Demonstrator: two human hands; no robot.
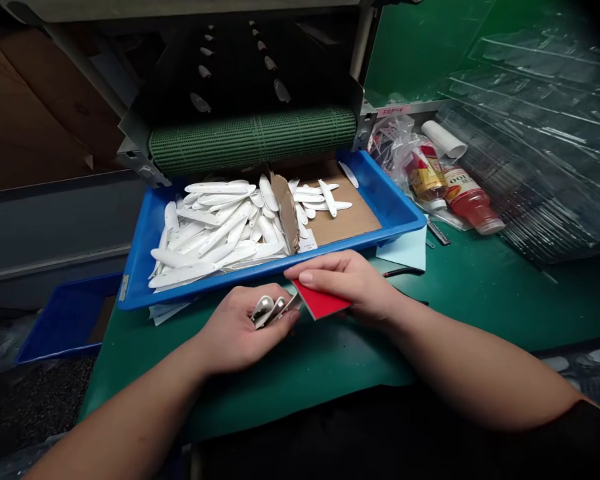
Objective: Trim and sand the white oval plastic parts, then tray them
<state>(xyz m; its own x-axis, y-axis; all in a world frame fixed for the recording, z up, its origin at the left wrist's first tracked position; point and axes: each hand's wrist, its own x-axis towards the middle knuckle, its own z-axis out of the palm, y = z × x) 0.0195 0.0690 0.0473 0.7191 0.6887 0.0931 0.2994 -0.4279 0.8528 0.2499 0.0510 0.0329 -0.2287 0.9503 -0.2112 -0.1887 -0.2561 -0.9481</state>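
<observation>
My left hand (245,330) is closed around several white elongated plastic pieces (264,308), their ends poking out beside the thumb. Between thumb and fingers, my right hand (347,283) grips a flat red pad (323,301) with a pale edge. One corner of the pad meets or nearly meets a piece in the left hand; exact contact is unclear. Just beyond both hands stands a blue tray (220,283). A heap of white plastic pieces (220,230) fills its left part, and fewer lie right of an upright cardboard divider (286,210).
Behind the tray, a green conveyor belt (255,139) carries two rows of pieces. Bottles (473,200), a white roll (444,139) and stacked clear plastic trays (540,153) occupy the right side. Another blue bin (65,320) sits low at left. The green table's (330,373) front edge faces me.
</observation>
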